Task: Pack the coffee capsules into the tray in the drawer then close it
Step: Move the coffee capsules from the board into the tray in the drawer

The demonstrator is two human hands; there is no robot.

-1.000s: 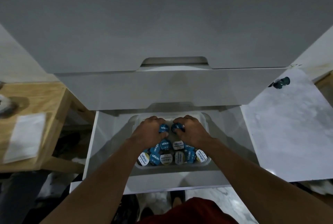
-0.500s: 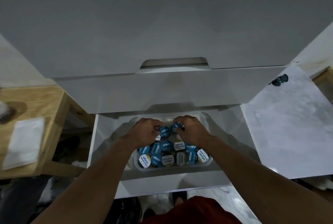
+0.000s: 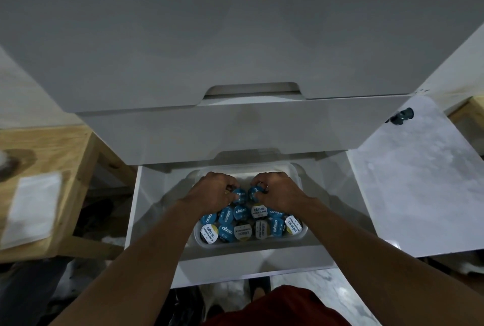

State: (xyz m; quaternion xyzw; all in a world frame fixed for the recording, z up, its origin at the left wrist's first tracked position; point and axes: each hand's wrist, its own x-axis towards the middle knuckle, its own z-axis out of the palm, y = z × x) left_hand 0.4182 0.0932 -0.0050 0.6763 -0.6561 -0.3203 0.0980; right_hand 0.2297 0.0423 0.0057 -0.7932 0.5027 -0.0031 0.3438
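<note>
White cabinet fronts fill the upper part of the view, and below them the bottom drawer (image 3: 157,223) stands pulled out over a pale marble floor (image 3: 419,181). Inside the drawer sits a clear plastic tray (image 3: 293,169), its near half crowded with coffee capsules (image 3: 242,226): blue-topped ones mixed with white-and-gold ones, lids up, packed touching each other in rough rows. The far half of the tray is mostly hidden behind the hands.

Both bare arms reach down into the tray side by side. The left hand (image 3: 212,193) has its fingers curled together around a blue capsule (image 3: 239,194), gripping it just above the packed rows. The right hand (image 3: 279,192) is likewise closed on another blue capsule (image 3: 254,192). The two held capsules are almost touching each other in the middle of the tray, just behind the ones already lying there.

The closed drawer above (image 3: 235,131) overhangs the back of the open one and shades the far end of the tray. To the left stands a light wooden table (image 3: 65,147) with a white sheet (image 3: 34,205) lying on it. On the floor to the right, by the cabinet's corner, lies a small dark teal object (image 3: 400,116) too small to make out. At the bottom edge a patch of red clothing (image 3: 282,307) shows, with the person's feet below the drawer front.
</note>
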